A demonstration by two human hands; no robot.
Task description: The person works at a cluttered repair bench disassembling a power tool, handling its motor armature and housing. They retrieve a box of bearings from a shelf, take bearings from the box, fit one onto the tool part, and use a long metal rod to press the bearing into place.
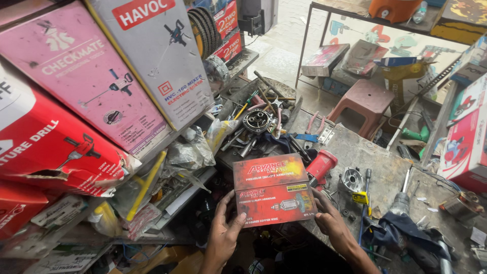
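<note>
Hands frame a red box point(274, 189) held above the cluttered bench point(385, 157): left hand point(224, 228) grips its lower left corner, right hand point(327, 219) its lower right. Long axis runs side to side, both hands equally near.

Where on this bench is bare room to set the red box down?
Both hands, left hand and right hand, hold the red box. Barest patch: bench top between red tool, metal housing and stool. Crowded: parts pile behind, and dark cloth with screwdrivers on the right.
</note>
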